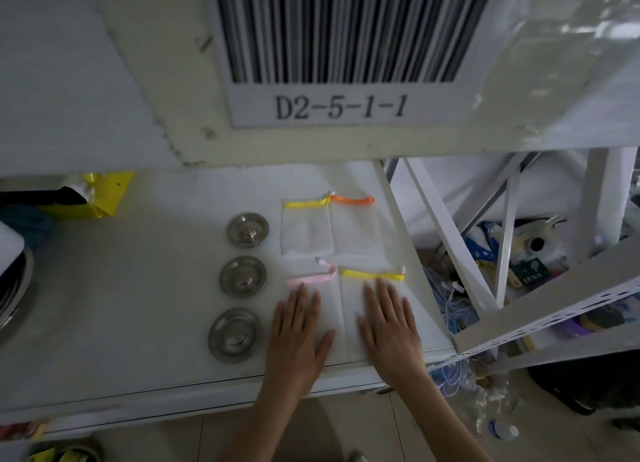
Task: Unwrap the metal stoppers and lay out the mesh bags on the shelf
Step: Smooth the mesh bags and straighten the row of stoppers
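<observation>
Three round metal stoppers lie unwrapped in a column on the white shelf (138,288): a far stopper (247,229), a middle stopper (243,276) and a near stopper (234,335). To their right lie several white mesh bags in two rows: a far bag with a yellow ribbon (306,231), a far bag with an orange ribbon (355,226), a near bag with a pink ribbon (332,299) and a near bag with a yellow ribbon (349,309). My left hand (298,337) rests flat on the pink-ribboned bag. My right hand (389,326) lies flat on the near yellow-ribboned bag.
A barcode label reading D2-5-1-1 (341,107) hangs on the shelf above. A yellow package (100,193) and a dark object sit at the far left. A white metal rack (512,309) with cluttered items and blue cords stands to the right.
</observation>
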A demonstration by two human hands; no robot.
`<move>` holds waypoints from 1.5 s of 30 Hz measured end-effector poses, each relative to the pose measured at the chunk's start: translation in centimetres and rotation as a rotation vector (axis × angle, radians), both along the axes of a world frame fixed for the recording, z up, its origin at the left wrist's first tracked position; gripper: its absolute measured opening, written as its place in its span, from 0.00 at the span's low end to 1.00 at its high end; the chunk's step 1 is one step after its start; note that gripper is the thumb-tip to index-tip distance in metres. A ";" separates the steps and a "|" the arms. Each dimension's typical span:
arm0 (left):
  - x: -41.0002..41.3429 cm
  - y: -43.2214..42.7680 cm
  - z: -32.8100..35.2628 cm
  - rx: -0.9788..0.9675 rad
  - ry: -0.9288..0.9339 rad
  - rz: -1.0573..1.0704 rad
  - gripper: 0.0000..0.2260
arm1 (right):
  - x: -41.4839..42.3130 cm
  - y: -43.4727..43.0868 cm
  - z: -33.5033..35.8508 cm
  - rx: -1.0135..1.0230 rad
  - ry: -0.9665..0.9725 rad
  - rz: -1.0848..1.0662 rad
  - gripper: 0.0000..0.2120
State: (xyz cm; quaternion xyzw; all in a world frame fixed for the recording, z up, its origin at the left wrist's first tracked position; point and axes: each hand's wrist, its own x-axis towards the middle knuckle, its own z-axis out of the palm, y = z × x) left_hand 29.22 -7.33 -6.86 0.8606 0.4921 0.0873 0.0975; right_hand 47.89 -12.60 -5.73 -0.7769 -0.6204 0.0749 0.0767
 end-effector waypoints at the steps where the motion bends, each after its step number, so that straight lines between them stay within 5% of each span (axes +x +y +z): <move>1: -0.2 0.2 0.1 0.012 0.006 -0.009 0.30 | 0.0 0.0 0.0 0.001 -0.007 -0.003 0.29; 9: -0.7 0.8 0.1 0.024 0.030 -0.032 0.31 | 0.7 0.2 0.3 -0.067 -0.037 0.039 0.30; 17: 2.4 4.9 3.2 0.027 -0.086 -0.046 0.32 | 1.4 6.5 4.0 0.177 0.128 -0.032 0.27; 27: 3.7 14.1 4.2 -0.382 0.061 -0.001 0.33 | 2.4 12.5 3.0 -0.128 0.117 0.104 0.30; 34: 2.8 12.9 4.7 -0.268 0.236 -0.230 0.38 | 2.6 12.2 2.1 -0.100 0.078 -0.047 0.31; 37: 2.6 13.5 4.2 -0.342 0.157 -0.117 0.32 | 2.6 12.4 2.2 -0.111 0.097 -0.006 0.32; 45: 3.1 13.1 3.4 -0.327 0.128 -0.006 0.36 | 3.3 11.8 1.8 -0.114 0.094 0.085 0.33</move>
